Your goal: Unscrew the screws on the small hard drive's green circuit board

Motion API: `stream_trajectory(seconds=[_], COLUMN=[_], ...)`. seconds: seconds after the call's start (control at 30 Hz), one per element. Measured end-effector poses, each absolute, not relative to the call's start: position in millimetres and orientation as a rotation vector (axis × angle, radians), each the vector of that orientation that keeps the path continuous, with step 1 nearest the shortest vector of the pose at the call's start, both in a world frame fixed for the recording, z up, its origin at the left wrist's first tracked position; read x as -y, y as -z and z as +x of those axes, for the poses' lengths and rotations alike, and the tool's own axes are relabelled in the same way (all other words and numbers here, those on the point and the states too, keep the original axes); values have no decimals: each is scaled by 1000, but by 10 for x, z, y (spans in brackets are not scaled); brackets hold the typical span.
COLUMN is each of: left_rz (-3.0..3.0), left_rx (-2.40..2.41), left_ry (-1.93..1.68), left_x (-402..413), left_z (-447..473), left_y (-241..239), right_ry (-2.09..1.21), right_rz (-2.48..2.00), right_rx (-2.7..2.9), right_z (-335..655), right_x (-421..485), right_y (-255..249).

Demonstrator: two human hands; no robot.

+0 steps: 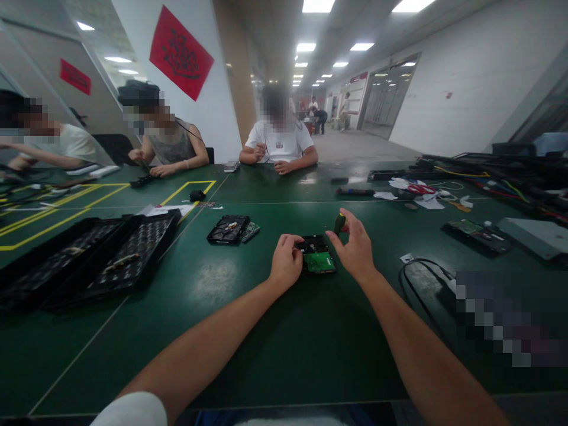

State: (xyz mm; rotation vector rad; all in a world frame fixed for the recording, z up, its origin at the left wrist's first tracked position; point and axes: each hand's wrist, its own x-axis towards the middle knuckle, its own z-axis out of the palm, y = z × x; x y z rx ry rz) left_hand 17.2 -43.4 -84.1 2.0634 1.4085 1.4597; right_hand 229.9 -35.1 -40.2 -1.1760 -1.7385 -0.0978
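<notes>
A hard drive (316, 254) lies on the green table (275, 331) in front of me, its green circuit board facing up. My left hand (286, 262) is closed on the drive's left edge, fingers curled over it. My right hand (355, 247) pinches the dark handle of a screwdriver (339, 223) with a yellow tip, held upright just above the drive's right rear corner.
A second hard drive (228, 229) with a loose board (251, 231) lies to the left. Two black open tool cases (102, 257) stand further left. More drives, cables and scissors (420, 189) are on the right. Three people sit along the far side.
</notes>
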Motion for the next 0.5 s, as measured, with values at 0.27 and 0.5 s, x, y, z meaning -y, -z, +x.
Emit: stream_trajectory(seconds=[0.27, 0.5], left_rz=[2173, 2206], left_rx=[-1392, -1343], left_ry=[-1391, -1383], left_x=[467, 447], left_z=[197, 172], left_y=[824, 865], right_ry=[52, 112], right_rz=[-1102, -1188], right_rx=[1785, 1773], right_z=[2280, 2320], right_x=[358, 354], right_y=[423, 393])
